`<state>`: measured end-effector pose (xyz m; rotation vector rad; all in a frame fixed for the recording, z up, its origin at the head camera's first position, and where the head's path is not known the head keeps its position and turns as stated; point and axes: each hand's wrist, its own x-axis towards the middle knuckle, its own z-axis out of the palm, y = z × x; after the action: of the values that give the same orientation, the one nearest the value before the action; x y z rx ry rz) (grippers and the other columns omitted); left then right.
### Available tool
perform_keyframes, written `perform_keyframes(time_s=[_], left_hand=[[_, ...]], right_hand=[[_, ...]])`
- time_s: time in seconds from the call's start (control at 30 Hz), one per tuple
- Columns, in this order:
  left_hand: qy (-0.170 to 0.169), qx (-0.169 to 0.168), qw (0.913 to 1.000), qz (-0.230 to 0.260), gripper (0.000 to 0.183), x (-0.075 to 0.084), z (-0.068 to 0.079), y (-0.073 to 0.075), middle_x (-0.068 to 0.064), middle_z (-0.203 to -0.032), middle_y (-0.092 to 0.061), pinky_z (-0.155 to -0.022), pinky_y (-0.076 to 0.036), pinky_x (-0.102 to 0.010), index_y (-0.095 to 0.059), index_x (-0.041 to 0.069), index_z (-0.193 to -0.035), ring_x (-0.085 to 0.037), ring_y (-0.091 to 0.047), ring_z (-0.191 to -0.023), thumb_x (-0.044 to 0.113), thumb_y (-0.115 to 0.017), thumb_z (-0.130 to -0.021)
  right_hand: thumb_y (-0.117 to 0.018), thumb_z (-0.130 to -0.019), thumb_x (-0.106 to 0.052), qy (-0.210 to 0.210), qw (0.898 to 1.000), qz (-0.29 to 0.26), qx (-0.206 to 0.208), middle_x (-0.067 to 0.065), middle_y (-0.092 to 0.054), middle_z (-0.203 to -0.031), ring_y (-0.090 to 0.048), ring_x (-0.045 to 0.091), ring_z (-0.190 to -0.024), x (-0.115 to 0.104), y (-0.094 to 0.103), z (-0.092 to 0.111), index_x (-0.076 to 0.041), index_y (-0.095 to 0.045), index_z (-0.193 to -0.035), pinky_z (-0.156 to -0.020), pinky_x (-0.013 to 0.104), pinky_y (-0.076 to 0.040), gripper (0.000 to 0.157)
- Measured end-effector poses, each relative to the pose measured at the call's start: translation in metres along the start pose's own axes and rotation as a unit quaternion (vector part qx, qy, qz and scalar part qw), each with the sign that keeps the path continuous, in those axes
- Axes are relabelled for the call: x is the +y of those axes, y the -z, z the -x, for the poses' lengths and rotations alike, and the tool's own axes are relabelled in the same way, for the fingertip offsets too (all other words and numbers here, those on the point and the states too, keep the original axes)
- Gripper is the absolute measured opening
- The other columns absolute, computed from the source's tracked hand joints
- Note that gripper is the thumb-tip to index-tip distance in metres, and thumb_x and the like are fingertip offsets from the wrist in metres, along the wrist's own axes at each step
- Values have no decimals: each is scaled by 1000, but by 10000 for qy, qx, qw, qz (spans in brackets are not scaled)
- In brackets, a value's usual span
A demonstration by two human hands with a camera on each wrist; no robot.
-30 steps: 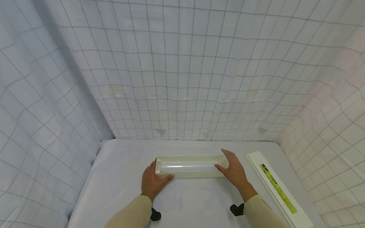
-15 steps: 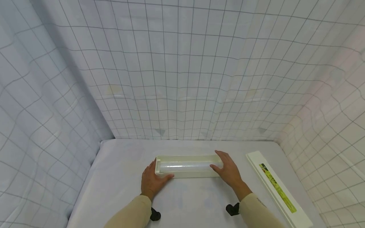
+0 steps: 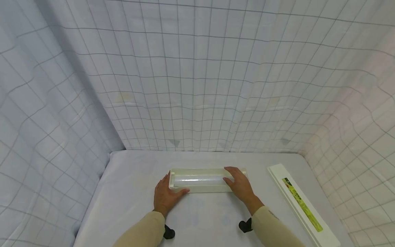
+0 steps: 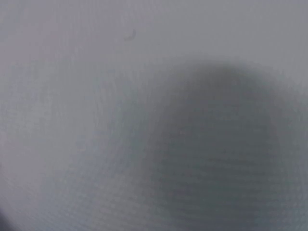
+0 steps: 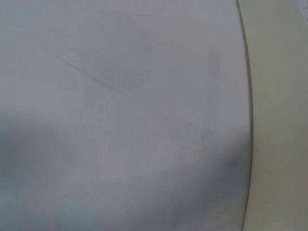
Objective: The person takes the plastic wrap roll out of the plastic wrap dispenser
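While the white-covered table (image 3: 132, 181) is bearing everything, the long yellow-labelled lid-like piece (image 3: 303, 204) is lying off at the right, so the narrow white box (image 3: 203, 189) in the middle is standing uncovered. Inside it the glossy clear roll (image 3: 197, 179) is resting lengthwise, its placing apparently done; the left hand (image 3: 165, 195) is gripping the box's left end, and the right hand (image 3: 240, 184) is holding thumb and fingers spread over the right part.
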<state>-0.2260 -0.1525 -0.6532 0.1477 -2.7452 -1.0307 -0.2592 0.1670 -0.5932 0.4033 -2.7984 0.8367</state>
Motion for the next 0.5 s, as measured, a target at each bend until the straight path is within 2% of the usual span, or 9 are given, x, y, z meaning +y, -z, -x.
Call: perform_keyframes(time_s=[0.23,0.5], left_hand=[[-49,63,10000,1,118,1,1,-1,-17,-146,-60,-120,-35,-57,-39,11,-157,-38,-52,-136,73,-82,-66],[-46,72,10000,-4,118,1,1,0,-17,-146,-59,-120,-35,-56,-39,10,-157,-37,-52,-136,72,-82,-66]], right_hand=[[-80,-88,-20,122,9999,-54,-62,5,-71,-126,-67,27,-120,2,-7,-1,-12,-68,-130,-103,46,-55,44],[-79,-89,-23,-35,9984,-155,-541,6,-70,-131,-65,28,-125,1,-3,-5,-12,-69,-128,-106,47,-54,42]])
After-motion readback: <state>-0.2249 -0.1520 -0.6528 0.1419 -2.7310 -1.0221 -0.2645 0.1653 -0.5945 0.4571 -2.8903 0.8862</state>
